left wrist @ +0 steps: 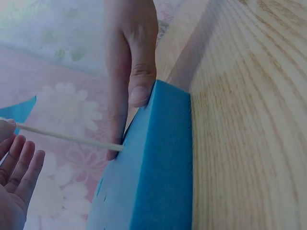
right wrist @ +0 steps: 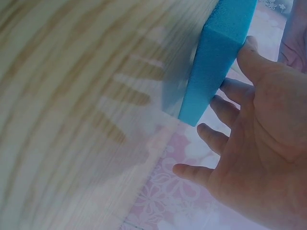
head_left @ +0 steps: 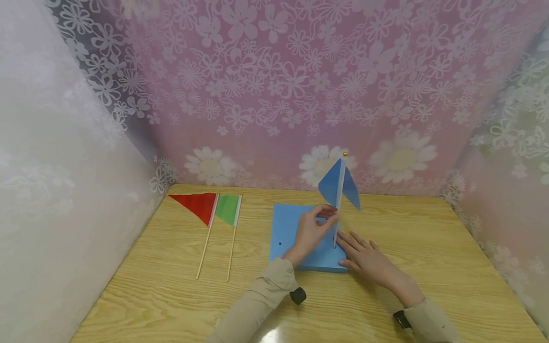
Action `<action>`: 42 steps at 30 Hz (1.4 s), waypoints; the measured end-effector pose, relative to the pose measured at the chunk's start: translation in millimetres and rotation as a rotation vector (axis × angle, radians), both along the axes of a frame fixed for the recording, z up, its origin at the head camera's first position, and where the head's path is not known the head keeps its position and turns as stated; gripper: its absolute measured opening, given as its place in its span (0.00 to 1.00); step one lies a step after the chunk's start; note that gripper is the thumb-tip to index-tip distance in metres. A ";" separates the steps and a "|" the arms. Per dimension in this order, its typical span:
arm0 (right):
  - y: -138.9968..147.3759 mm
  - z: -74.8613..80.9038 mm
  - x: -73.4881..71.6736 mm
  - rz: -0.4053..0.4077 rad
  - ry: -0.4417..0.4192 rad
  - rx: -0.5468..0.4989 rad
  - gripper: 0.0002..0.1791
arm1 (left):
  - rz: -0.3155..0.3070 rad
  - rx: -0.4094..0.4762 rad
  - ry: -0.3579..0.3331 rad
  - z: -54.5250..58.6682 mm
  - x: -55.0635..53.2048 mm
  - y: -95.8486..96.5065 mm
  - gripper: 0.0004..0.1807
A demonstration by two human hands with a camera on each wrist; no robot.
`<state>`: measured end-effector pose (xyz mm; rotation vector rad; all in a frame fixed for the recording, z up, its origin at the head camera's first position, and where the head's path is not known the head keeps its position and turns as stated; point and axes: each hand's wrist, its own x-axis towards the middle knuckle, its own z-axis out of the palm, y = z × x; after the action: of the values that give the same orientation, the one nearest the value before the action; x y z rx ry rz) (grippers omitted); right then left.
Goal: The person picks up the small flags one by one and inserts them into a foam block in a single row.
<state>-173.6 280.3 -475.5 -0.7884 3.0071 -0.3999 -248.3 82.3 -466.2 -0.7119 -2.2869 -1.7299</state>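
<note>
Standing the blue flag (head_left: 329,185) up in the blue block (head_left: 289,216) looks like the job right now. The left hand (head_left: 310,229) pinches the flag's thin stick just under the cloth. The right hand (head_left: 370,261) has its fingers out straight and touches the block's right side, maybe to keep it from sliding. The two hands are apart but near each other. The flag is up over the right part of the block, and its stick leans a little, with the low end at the top of the block.

The next move seems to call for a soft, straight push down while the block is kept in place. A hard push could bend the stick. A red flag (head_left: 199,205) and a green flag (head_left: 228,208) lie on the table (head_left: 146,290), left of the block.

I can't tell if the stick is in a hole or just sits on top. One small dark hole (head_left: 280,243) shows on the left part of the block, but the left arm and hand hide some of the top. The left wrist view cuts off most of the blue cloth, and the right wrist view doesn't show the stick.
</note>
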 end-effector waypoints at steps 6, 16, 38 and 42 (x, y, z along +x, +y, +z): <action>-1.3 0.7 -0.6 -0.003 -0.007 0.006 0.36 | 0.019 0.038 -0.012 0.4 -5.6 -22.0 0.13; 1.7 -0.6 -0.2 0.004 0.006 0.015 0.36 | 0.099 0.195 -0.026 4.5 -19.9 -74.2 0.12; 0.0 0.9 0.5 0.018 0.021 0.023 0.36 | 0.308 0.149 -0.206 -0.8 -21.9 -203.5 0.11; -1.2 0.4 -1.2 0.024 0.024 0.022 0.36 | 0.316 0.055 -0.288 -10.6 -19.3 -220.8 0.11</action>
<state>-174.8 279.2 -475.1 -0.8333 3.0147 -0.3594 -267.6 -138.4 -476.9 -0.0827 -2.3584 -1.8259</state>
